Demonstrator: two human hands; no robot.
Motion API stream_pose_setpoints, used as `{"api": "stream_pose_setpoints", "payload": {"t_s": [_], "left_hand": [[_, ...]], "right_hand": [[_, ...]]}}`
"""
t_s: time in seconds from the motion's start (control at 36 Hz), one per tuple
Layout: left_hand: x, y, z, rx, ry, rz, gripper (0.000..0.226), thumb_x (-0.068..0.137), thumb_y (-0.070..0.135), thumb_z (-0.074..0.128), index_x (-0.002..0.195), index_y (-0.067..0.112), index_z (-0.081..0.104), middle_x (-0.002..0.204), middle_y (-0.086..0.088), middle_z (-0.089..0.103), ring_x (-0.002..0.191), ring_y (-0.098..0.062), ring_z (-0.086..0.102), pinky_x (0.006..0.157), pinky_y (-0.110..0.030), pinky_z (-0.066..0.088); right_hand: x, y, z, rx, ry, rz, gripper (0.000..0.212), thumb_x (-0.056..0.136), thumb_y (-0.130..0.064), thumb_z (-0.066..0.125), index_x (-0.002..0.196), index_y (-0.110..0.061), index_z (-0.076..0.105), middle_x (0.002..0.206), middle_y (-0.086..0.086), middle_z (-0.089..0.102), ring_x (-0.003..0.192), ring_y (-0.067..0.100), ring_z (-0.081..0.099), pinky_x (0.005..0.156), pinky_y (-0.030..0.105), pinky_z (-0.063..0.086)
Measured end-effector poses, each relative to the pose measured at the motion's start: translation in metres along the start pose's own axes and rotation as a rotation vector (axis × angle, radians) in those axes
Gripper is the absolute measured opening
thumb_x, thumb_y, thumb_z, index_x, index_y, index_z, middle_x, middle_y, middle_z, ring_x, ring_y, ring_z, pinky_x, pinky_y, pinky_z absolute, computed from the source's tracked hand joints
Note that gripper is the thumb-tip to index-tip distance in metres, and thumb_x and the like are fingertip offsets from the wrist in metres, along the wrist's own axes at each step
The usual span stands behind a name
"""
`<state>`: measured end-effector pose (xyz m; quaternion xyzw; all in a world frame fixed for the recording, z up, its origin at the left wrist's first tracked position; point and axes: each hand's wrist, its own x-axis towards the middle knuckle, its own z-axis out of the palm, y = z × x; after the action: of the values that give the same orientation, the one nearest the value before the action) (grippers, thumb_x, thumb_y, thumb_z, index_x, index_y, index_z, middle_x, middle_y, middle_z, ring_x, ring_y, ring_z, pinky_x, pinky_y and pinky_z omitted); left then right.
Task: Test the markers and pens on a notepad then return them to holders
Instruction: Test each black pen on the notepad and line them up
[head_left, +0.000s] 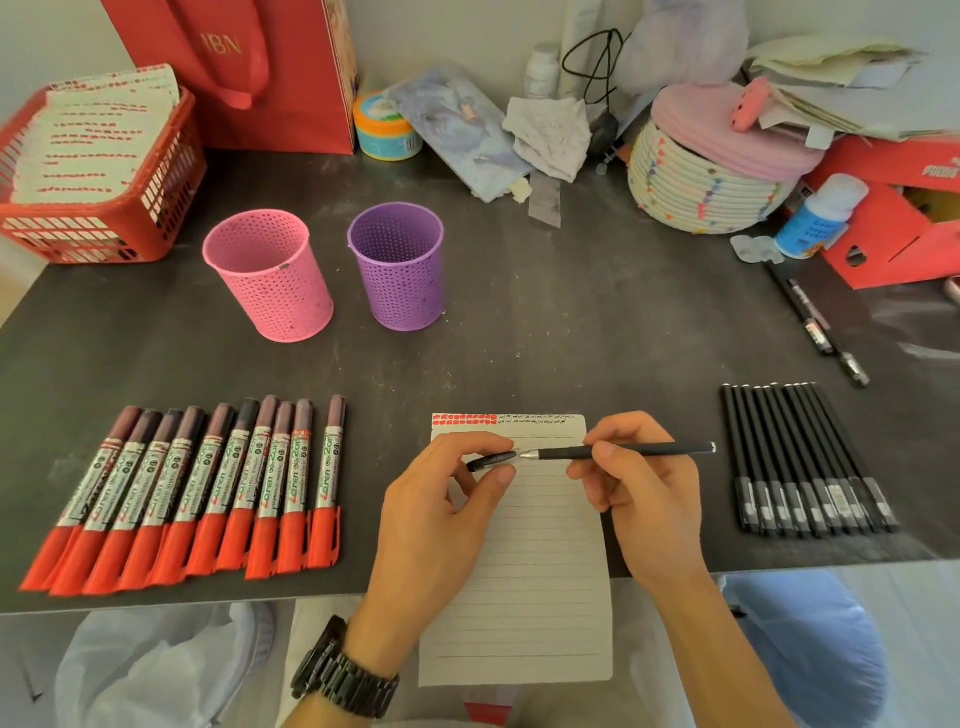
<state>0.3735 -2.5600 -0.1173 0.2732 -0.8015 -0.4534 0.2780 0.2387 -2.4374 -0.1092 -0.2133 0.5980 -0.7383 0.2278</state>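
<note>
A lined notepad (524, 582) lies at the table's front edge, with red and black test marks along its top. Over it my right hand (639, 499) grips a black pen (649, 451) held level, its silver tip pointing left. My left hand (441, 504) pinches the pen's black cap (491, 460) just left of the tip, apart from it. Several red markers (197, 493) lie in a row at the left. Several black pens (810, 462) lie in a row at the right. A pink holder (267, 275) and a purple holder (397, 265) stand behind, nothing showing inside them.
A red basket (93, 171) of marked paper sits at the back left, beside a red bag (249, 67). A woven basket (706, 176), a red box (893, 218) and a white bottle (821, 218) crowd the back right. Two more black pens (815, 322) lie at the right.
</note>
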Motion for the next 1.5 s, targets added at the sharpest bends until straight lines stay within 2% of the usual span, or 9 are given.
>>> {"api": "stream_pose_setpoints", "payload": {"t_s": [0.39, 0.67, 0.81, 1.03, 1.17, 1.25, 1.33, 1.42, 1.5], "left_hand": [[0.0, -0.005, 0.0, -0.04, -0.032, 0.035, 0.023, 0.082, 0.037, 0.07, 0.104, 0.045, 0.069, 0.104, 0.028, 0.067, 0.086, -0.012, 0.063, 0.067, -0.011, 0.046], [0.001, -0.008, -0.004, -0.092, -0.029, 0.034, 0.025, 0.08, 0.034, 0.072, 0.103, 0.044, 0.07, 0.106, 0.029, 0.068, 0.095, -0.002, 0.066, 0.075, -0.008, 0.048], [0.001, -0.004, -0.002, -0.127, -0.031, 0.065, 0.024, 0.082, 0.027, 0.075, 0.105, 0.036, 0.074, 0.103, 0.024, 0.071, 0.092, -0.004, 0.068, 0.074, -0.01, 0.048], [-0.003, -0.007, 0.009, 0.157, -0.065, 0.032, 0.058, 0.086, 0.021, 0.073, 0.128, 0.055, 0.052, 0.111, 0.034, 0.058, 0.093, 0.0, 0.06, 0.079, -0.01, 0.047], [-0.003, -0.015, 0.012, 0.388, -0.037, 0.178, 0.029, 0.09, 0.028, 0.069, 0.118, 0.036, 0.067, 0.121, 0.021, 0.061, 0.114, -0.006, 0.052, 0.094, -0.039, 0.052], [-0.002, -0.016, 0.015, 0.486, -0.053, 0.219, 0.028, 0.094, 0.04, 0.049, 0.108, 0.034, 0.072, 0.119, 0.015, 0.064, 0.112, -0.013, 0.056, 0.089, -0.037, 0.05], [-0.002, -0.014, 0.015, 0.517, -0.054, 0.229, 0.025, 0.091, 0.037, 0.054, 0.106, 0.033, 0.074, 0.119, 0.012, 0.065, 0.11, -0.016, 0.058, 0.087, -0.037, 0.049], [-0.002, -0.014, 0.015, 0.535, -0.051, 0.214, 0.019, 0.096, 0.033, 0.058, 0.107, 0.032, 0.074, 0.119, 0.011, 0.065, 0.112, -0.016, 0.057, 0.091, -0.036, 0.045], [-0.001, -0.013, 0.015, 0.553, -0.067, 0.195, 0.022, 0.094, 0.035, 0.056, 0.108, 0.032, 0.073, 0.119, 0.012, 0.065, 0.113, -0.016, 0.057, 0.09, -0.035, 0.045]], "right_hand": [[-0.004, -0.002, 0.004, -0.266, -0.166, -0.044, 0.006, 0.088, -0.011, 0.065, 0.092, -0.009, 0.069, 0.083, -0.003, 0.077, 0.066, 0.007, 0.07, 0.056, 0.012, 0.048], [-0.001, -0.007, 0.006, -0.289, -0.23, -0.036, 0.003, 0.092, -0.011, 0.068, 0.094, -0.012, 0.071, 0.086, -0.003, 0.077, 0.066, 0.006, 0.07, 0.054, 0.011, 0.047], [-0.003, -0.001, 0.012, -0.336, -0.179, -0.023, 0.009, 0.08, -0.028, 0.076, 0.089, -0.029, 0.073, 0.087, -0.004, 0.074, 0.065, 0.012, 0.064, 0.053, 0.031, 0.052], [-0.006, -0.006, 0.001, -0.312, -0.083, -0.006, 0.01, 0.091, -0.027, 0.07, 0.097, -0.035, 0.073, 0.08, 0.001, 0.073, 0.059, 0.013, 0.064, 0.053, 0.023, 0.051], [0.003, -0.033, -0.043, -0.293, 0.046, 0.068, 0.013, 0.088, -0.036, 0.064, 0.095, -0.029, 0.072, 0.091, 0.0, 0.074, 0.089, 0.017, 0.073, 0.071, 0.028, 0.061], [0.013, -0.053, -0.086, -0.415, 0.13, 0.096, 0.013, 0.093, -0.032, 0.059, 0.099, -0.021, 0.064, 0.089, -0.008, 0.072, 0.093, 0.014, 0.071, 0.076, 0.027, 0.061], [0.019, -0.075, -0.136, -0.715, 0.204, 0.13, 0.006, 0.1, -0.02, 0.058, 0.101, -0.026, 0.059, 0.08, -0.004, 0.069, 0.076, 0.009, 0.072, 0.079, 0.037, 0.063], [0.023, -0.095, -0.173, -1.005, 0.273, 0.197, 0.033, 0.094, -0.031, 0.068, 0.122, -0.028, 0.049, 0.089, -0.005, 0.068, 0.078, 0.018, 0.073, 0.086, 0.05, 0.056], [0.027, -0.105, -0.196, -1.205, 0.342, 0.24, 0.053, 0.089, -0.035, 0.074, 0.131, -0.02, 0.045, 0.092, -0.005, 0.067, 0.086, 0.027, 0.065, 0.083, 0.042, 0.047]]}}
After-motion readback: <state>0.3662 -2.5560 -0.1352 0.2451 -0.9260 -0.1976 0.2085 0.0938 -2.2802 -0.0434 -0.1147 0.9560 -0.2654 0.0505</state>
